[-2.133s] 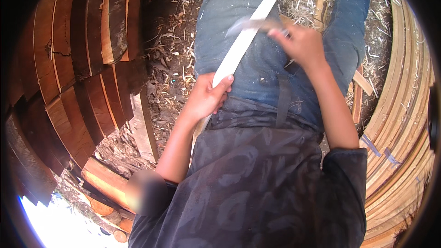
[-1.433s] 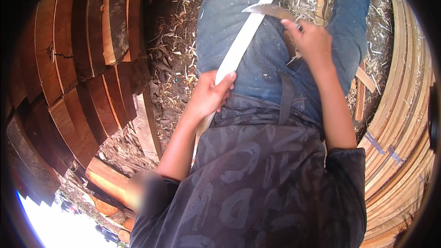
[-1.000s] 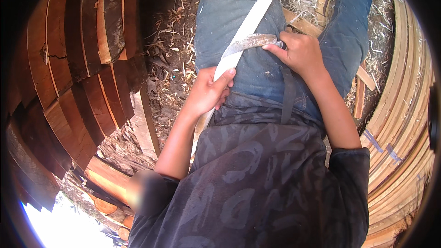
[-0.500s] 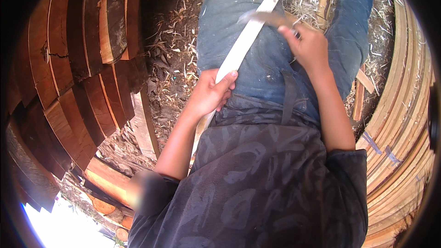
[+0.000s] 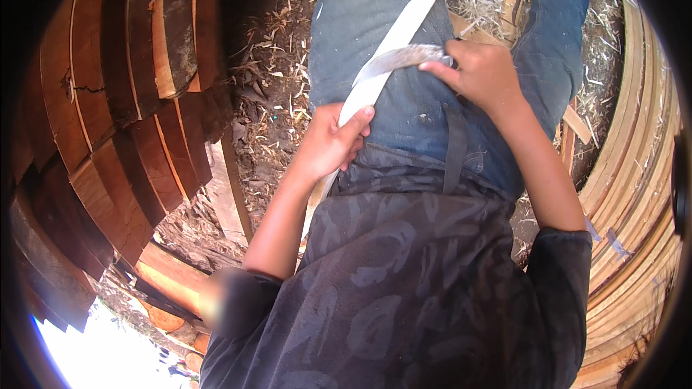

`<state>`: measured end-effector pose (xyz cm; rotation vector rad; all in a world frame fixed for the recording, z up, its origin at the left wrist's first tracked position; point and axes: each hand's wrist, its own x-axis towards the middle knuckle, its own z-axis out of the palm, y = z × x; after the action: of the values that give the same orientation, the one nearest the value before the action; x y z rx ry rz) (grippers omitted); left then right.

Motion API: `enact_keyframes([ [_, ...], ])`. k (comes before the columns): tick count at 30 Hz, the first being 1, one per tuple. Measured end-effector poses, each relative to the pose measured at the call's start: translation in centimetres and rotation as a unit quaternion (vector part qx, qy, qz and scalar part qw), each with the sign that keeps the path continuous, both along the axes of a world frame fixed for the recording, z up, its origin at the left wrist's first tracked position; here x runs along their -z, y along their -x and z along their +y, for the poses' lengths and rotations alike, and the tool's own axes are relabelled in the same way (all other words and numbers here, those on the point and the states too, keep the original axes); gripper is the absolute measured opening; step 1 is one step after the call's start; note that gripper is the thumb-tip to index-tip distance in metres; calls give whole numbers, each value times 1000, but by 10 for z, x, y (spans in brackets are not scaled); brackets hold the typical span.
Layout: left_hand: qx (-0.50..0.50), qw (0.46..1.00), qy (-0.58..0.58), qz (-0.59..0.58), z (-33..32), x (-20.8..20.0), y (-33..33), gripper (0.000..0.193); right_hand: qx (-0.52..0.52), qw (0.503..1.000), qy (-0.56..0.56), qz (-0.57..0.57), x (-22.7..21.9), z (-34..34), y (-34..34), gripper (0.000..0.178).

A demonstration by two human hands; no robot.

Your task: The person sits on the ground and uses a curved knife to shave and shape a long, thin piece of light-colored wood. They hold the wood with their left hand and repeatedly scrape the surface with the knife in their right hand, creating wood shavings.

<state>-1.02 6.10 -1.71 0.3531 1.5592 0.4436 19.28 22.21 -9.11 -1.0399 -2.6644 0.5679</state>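
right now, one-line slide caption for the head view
Left hand steadies a pale wooden strip across the lap while right hand draws a curved blade over it.

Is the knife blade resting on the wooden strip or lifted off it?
Resting on it: the blade lies across the pale strip, held by the right hand.

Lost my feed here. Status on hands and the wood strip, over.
Left hand gripping pale wood strip across the lap. Right hand holding curved blade against strip. Shavings on ground; nothing blocking.
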Motion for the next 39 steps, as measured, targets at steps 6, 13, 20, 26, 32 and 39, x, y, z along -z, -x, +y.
enact_keyframes([
  [6, -9, 1000, 9, 18, 7, -6, -5, 39, 169, 984, 58, 4, 20, 29, -2, 63],
  [13, 4, 995, -15, 94, 1, -6, -12, 39, 52, 999, 15, -3, 13, 19, 1, 62],
  [20, 43, 987, -72, 136, -4, 5, -11, 39, -17, 1000, 1, 11, -3, 7, 9, 59],
  [26, 63, 969, -94, 220, -5, -3, -21, 37, 213, 963, 165, 19, 18, 42, -1, 66],
  [32, 102, 949, -94, 284, 1, -7, -25, 35, 8, 996, 54, 69, 8, -9, 10, 55],
  [39, 117, 940, -95, 305, 4, -11, -25, 35, 225, 958, 179, -2, 22, 26, 5, 67],
])
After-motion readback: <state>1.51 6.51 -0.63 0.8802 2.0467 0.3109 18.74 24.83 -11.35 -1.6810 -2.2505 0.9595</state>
